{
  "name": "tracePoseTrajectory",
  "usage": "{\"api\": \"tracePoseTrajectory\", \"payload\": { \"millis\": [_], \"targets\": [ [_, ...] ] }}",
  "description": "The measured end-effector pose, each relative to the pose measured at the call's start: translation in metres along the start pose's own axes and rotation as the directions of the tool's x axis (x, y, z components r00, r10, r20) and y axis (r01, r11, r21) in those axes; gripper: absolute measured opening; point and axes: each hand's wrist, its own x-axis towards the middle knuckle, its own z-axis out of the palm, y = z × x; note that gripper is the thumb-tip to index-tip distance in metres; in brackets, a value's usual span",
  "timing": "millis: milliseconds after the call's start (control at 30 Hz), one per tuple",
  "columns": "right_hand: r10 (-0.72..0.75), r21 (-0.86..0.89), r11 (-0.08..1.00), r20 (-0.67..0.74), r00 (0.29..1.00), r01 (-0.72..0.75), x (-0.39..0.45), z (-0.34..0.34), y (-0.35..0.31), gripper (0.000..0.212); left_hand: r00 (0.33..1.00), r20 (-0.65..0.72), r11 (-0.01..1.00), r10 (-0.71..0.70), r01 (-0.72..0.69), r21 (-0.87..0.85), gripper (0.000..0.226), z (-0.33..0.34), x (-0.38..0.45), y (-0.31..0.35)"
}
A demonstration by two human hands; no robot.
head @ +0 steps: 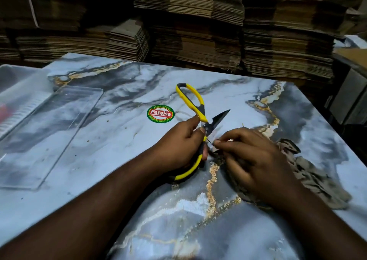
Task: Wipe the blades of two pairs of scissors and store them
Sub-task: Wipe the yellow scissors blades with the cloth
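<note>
While the yellow-handled scissors point(200, 118) are held spread wide above the marbled desk point(119, 140), their lower handle is gripped by the left hand point(178, 148), whose fingers are curled round it. One blade points up and to the right, and the other is covered by the right hand point(252, 160). A grey-brown cloth point(309, 172) is pinched by the right fingers point(224, 141) against that hidden blade, the rest of it lying crumpled on the desk to the right. A clear plastic lid point(49, 132) is seen flat on the desk at the left, well apart from the hands. A round green and red sticker point(160, 113) is stuck near the upper handle. Stacked cardboard point(198, 31) is piled behind the desk.
</note>
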Motion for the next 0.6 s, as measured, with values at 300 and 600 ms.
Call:
{"api": "tracePoseTrajectory", "payload": {
  "millis": [300, 600],
  "targets": [
    [0.077, 0.035, 0.997, -0.232, 0.970, -0.071, -0.007, -0.009, 0.006, 0.015, 1.000, -0.015, 0.999, -0.001, 0.000, -0.035, 0.021, -0.001, 0.001, -0.004],
    [0.042, 0.061, 0.998, -0.181, 0.983, -0.031, -0.007, -0.004, 0.010, 0.020, 0.989, -0.133, 0.960, -0.069, 0.030, -0.277, 0.022, -0.003, -0.001, -0.003]
  ]
}}
